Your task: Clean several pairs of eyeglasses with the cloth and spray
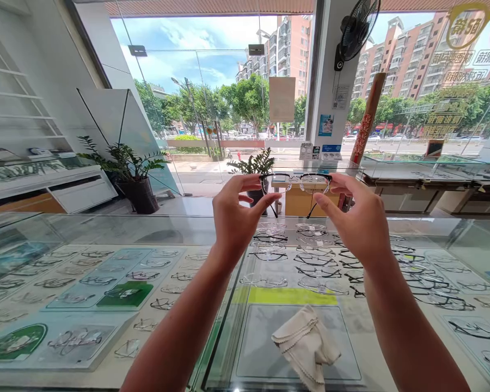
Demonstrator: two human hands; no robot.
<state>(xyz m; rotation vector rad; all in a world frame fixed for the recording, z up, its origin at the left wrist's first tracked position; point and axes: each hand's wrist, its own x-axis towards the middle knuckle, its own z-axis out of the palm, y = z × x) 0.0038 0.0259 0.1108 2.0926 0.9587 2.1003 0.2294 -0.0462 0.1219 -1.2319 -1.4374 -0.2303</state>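
Both arms reach forward, lifting a pair of eyeglasses [283, 178] with a dark upper rim above the glass display counter. My left hand [240, 204] grips the frame's left end, its fingers behind and thumb in front. At the right end, my right hand [353, 209] holds the frame the same way. The temples hang down below the lenses. Beneath the hands, a crumpled beige cleaning cloth [308, 343] lies on a pale rectangular mat [255, 337]. Several rows of eyeglasses [318, 272] sit just beyond it.
Inside the glass counter [179, 223], more eyeglasses [98, 280] spread to the left and right. A potted plant [141, 190] stands on the floor at left, another plant [255, 163] behind the hands. Large windows face a street; a black fan [355, 30] hangs on the pillar.
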